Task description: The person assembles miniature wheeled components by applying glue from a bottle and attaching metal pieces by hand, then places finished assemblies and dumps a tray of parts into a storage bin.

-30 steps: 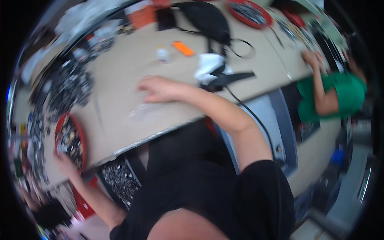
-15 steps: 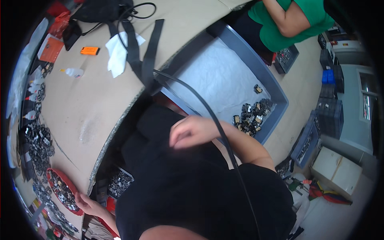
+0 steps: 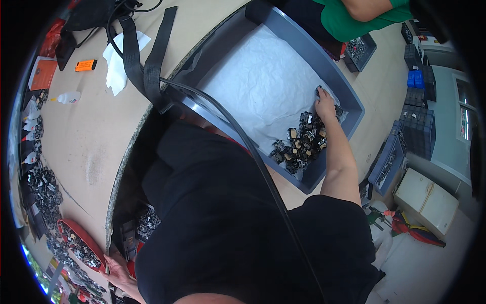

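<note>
My right hand (image 3: 325,106) reaches into a grey plastic bin (image 3: 349,121), its fingers closed on a small dark part (image 3: 319,91) above the white liner (image 3: 258,76). Beside and below that hand lies a pile of small black assemblies (image 3: 304,144) with tan and silver pieces. At the lower left, my left hand (image 3: 120,272) is at the table edge, with thumb and fingers around the near rim of a red bowl (image 3: 96,248). Small metallic and black parts fill the bowl. Some of the left fingers are hard to make out.
A black cable (image 3: 238,129) crosses in front of me, and dark straps (image 3: 154,76) hang over the table edge. White cloth (image 3: 116,66), an orange box (image 3: 86,65) and a squeeze bottle (image 3: 68,97) lie on the table (image 3: 101,131). A person in green (image 3: 349,23) stands beyond the bin.
My right hand has moved from in front of my body into the bin, onto a small part. My left hand has closed around the bowl's rim. The view has shifted right.
</note>
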{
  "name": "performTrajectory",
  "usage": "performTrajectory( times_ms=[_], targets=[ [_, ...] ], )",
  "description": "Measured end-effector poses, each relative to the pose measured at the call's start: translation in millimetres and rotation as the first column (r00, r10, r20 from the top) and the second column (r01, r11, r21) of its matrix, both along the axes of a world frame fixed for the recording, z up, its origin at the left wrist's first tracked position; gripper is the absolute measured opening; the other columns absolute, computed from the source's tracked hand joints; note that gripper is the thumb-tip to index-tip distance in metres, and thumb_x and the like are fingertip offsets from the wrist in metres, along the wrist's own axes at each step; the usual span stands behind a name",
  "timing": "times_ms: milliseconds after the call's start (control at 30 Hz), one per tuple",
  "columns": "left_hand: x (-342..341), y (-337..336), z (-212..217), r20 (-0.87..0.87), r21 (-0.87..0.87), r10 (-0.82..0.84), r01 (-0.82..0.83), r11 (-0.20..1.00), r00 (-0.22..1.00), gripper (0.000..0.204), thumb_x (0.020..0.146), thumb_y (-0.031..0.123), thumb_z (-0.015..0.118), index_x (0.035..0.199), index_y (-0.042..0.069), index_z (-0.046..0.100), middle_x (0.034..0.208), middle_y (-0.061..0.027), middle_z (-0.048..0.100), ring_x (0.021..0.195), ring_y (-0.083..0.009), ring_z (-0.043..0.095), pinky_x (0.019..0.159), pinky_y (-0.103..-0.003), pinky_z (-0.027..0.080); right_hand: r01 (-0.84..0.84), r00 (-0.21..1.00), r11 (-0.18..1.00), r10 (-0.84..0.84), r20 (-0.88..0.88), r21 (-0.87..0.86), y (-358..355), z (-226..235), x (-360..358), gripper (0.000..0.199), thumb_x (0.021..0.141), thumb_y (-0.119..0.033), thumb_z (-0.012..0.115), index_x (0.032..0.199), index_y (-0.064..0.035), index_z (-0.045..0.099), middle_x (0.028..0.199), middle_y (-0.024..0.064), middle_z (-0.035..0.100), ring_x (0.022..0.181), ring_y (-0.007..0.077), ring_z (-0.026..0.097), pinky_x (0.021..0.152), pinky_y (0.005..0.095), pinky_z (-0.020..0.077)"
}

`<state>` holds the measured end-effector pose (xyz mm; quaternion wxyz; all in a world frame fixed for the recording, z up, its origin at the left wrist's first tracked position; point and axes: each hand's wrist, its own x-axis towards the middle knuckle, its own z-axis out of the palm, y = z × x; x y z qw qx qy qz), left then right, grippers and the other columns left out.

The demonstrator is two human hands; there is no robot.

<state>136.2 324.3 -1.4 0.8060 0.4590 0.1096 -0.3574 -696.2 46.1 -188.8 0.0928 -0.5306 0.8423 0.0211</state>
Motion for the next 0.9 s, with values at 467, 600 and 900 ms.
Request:
performTrajectory(
  times_ms=[467,600,900],
  targets=[
    [23,-14,-5,-0.222,-0.032,0.146,-0.157,0.987,0.964,0.044,0.074,-0.008,0.036,0.117,-0.015,0.029,0.119,-0.0260,0.038,0.113,-0.0373,0.037,0.097,-0.043,0.036,-0.241,0.961,0.965,0.252,-0.113,0.102,19,19,58,0.021,0.075,-0.023,0.052,0.086,-0.0064,0.056,0.095,0.0142,0.052,0.089,0.0302,0.051,0.071,0.0438,0.0407],
    [27,-12,-15,-0.056,0.015,0.080,-0.079,0.997,0.995,0.041,0.071,-0.007,0.041,0.111,-0.014,0.036,0.110,-0.0257,0.045,0.103,-0.0370,0.047,0.091,-0.039,0.044,-0.296,0.939,0.920,0.330,-0.098,0.258,47,9,63,0.021,0.071,-0.022,0.055,0.084,-0.0057,0.057,0.091,0.0118,0.052,0.085,0.0307,0.053,0.072,0.0411,0.0450],
    [-15,0,-8,-0.275,-0.195,0.023,-0.080,0.978,0.961,0.038,0.069,-0.008,0.042,0.107,-0.013,0.040,0.106,-0.0241,0.048,0.099,-0.0349,0.049,0.087,-0.037,0.047,-0.343,0.936,0.938,0.346,0.062,-0.057,8,38,86,0.020,0.066,-0.010,0.058,0.084,-0.0007,0.057,0.093,0.0161,0.052,0.085,0.0326,0.051,0.073,0.0392,0.0432]
  ],
)
